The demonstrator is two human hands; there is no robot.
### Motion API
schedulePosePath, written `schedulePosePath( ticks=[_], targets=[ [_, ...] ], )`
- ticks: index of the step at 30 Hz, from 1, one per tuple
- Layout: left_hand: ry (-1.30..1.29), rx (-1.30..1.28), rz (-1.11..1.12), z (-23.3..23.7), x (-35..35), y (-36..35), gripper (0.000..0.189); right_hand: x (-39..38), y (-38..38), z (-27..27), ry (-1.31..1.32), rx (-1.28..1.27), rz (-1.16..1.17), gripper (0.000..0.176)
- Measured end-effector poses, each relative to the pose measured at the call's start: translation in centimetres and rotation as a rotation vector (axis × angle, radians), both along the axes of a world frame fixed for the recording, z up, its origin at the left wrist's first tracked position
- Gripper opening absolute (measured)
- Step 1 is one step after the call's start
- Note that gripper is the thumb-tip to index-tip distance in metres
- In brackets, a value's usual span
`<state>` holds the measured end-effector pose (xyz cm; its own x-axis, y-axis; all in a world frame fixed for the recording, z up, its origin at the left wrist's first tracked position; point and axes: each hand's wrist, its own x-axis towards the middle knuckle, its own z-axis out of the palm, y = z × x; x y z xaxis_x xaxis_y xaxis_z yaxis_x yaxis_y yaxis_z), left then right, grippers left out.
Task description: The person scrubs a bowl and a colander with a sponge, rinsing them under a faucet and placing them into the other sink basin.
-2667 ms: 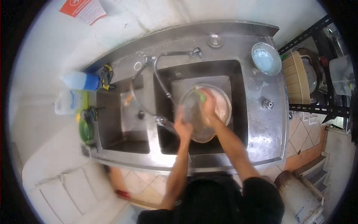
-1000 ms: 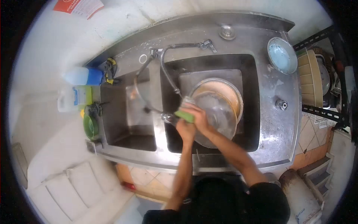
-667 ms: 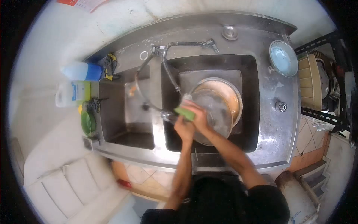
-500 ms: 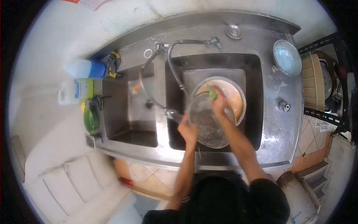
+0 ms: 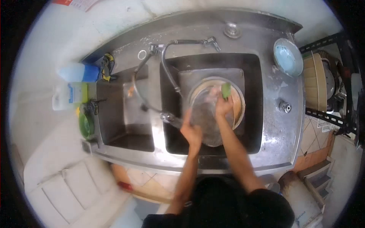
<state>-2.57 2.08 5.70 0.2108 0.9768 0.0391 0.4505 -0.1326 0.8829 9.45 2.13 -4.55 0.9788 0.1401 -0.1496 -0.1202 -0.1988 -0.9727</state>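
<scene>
Over the right sink basin (image 5: 253, 114), my left hand (image 5: 191, 135) is wrapped round the left rim of a large, blurred metal bowl (image 5: 209, 127), which is tilted. My right hand (image 5: 223, 107) closes on a green sponge (image 5: 226, 91) above that bowl's right side. Behind and beneath it lies a round basin (image 5: 239, 104) with an orange-tinted inside. A spray hose nozzle (image 5: 167, 117) points toward the bowl near my left hand.
The left sink basin (image 5: 142, 129) adjoins. Blue (image 5: 80, 72) and yellow-green (image 5: 72, 95) bottles and a green bowl (image 5: 86, 126) stand left. A light-blue bowl (image 5: 288, 57) rests on the right counter, beside a dish rack (image 5: 315, 81).
The sponge in my right hand has turned more upright and sits slightly higher over the bowl. The whole view has shifted a little, and my left hand still holds the rim.
</scene>
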Motion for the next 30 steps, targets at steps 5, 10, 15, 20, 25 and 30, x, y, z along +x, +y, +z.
schedulePosePath(
  ticks=[5,10,15,20,25,30],
  targets=[
    [-0.01,0.086,0.02,0.3,1.4,1.1,0.053,-4.7,2.4,4.7,0.099,0.126,0.239,0.009],
    [0.023,-0.13,-0.042,-0.1,-0.5,0.4,0.057,-2.4,2.8,4.4,-0.117,0.1,0.287,0.016],
    [0.062,0.088,0.003,-1.1,-0.4,-1.3,0.062,-0.6,4.4,-1.8,0.036,0.047,0.262,0.033],
    [0.178,0.203,0.023,0.2,-1.5,-0.5,0.057,-2.3,3.7,5.7,-0.417,-0.071,0.686,0.039],
    [0.155,0.204,-0.022,1.7,-0.1,-1.4,0.063,0.6,3.6,1.2,0.128,-0.054,0.315,0.039],
    [0.182,0.19,-0.028,1.9,0.7,-1.4,0.062,-0.2,3.6,5.4,-0.467,0.033,0.516,0.046]
  ],
)
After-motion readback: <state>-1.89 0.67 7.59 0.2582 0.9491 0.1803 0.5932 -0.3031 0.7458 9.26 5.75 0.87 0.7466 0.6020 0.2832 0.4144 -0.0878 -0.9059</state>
